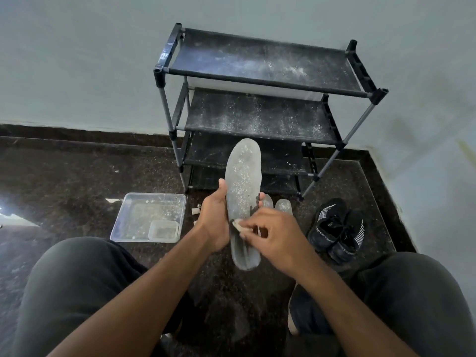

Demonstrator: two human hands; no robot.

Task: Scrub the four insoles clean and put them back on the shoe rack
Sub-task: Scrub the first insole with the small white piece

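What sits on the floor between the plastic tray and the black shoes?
In the head view, the held insole, gripped by the left hand, with the right hand scrubbing it. Behind them, two more insoles lie on the floor.

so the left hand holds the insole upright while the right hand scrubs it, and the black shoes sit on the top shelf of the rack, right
Not quite. The head view shows the black shoes on the floor to the right of the shoe rack, not on its top shelf. The rest holds: the left hand holds the insole upright while the right hand scrubs it.
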